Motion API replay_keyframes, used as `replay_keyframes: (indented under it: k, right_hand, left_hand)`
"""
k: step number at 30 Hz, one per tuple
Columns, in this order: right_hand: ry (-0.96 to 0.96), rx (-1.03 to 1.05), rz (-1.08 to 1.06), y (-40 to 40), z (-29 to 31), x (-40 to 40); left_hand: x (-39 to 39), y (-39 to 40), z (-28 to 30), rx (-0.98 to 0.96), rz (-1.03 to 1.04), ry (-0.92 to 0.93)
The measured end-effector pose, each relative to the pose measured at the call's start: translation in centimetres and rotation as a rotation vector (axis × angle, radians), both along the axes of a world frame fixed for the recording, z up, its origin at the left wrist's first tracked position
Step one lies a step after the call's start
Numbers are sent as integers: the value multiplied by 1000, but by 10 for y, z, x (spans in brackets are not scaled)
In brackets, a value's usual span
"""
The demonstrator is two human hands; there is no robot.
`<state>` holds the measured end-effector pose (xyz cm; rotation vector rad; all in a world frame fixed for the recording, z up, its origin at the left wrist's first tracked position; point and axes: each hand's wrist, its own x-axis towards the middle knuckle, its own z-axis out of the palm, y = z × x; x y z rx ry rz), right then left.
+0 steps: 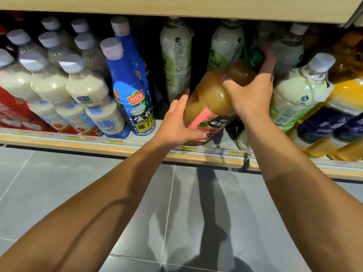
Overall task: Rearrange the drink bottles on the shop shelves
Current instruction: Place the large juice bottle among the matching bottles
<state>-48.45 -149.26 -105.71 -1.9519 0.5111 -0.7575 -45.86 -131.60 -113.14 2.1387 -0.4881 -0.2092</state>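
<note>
A big bottle of cloudy amber juice with a pink and green label and a green cap leans tilted into the low shelf, cap pointing back and right. My left hand cups its lower body and label from the left. My right hand grips its shoulder and neck from the right, fingers reaching past the cap. Behind it stand pale green-labelled bottles.
Milky white bottles with grey caps fill the shelf's left, then two blue bottles. At the right stand a pale green bottle and orange juice bottles. The upper shelf board hangs low. Grey floor tiles lie below.
</note>
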Motion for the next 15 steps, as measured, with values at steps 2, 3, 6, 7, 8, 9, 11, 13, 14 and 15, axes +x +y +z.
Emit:
replay_keyframes:
  k: [2,3,6,7,8,9,11,13,14,15]
  right_hand:
    - [-20,-5,39,2,-1,2]
    - [-23,-13,61,2,-1,4]
    - [-9,-30,104,5,-1,9]
    - [-14,-27,117,8,-1,9]
    - [-24,-20,131,11,-2,9]
    - [-35,-15,151,15,-4,8]
    - [-4,-34,164,23,-13,6]
    - [111,-99,150,36,-23,-1]
    - [148,-136,139,43,-28,-4]
    - [145,-178,122,48,-33,-6]
  left_hand:
    - [5,1,-10,3,25,22]
    - [8,2,-15,2,35,43]
    - [17,-1,-29,-40,45,143]
    - [19,-1,-32,-60,56,162]
    - [21,-1,-36,-74,80,172]
    - [22,0,-39,-82,104,176]
    - [23,1,-41,-75,146,164]
    - [24,1,-42,-57,161,134]
    - [23,1,-42,-51,164,122]
    - [23,0,-42,-43,165,112]
